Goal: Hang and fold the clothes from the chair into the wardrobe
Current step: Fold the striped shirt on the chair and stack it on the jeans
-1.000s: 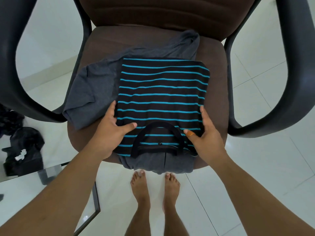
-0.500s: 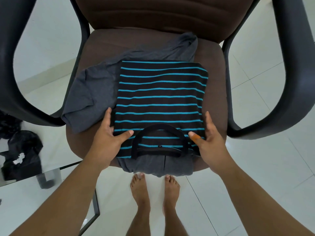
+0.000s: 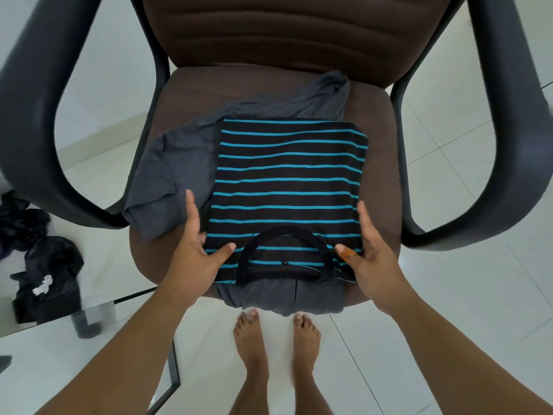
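Both your left hand (image 3: 200,253) and right hand (image 3: 367,253) clasp the folded striped shirt (image 3: 287,187); the grey garment (image 3: 176,181) beneath it on the chair (image 3: 380,163) remains unfolded.

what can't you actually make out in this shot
- Wardrobe: nowhere in the head view.
- Grey garment: mostly covered by the folded striped shirt, so its type is unclear.
- Chair: top of the back cut off by the frame edge, base hidden under the seat.
- Dark items on the floor: at the left edge, too bunched to identify.
- Left hand and right hand: fingertips tucked at the shirt's sides, grip unclear.
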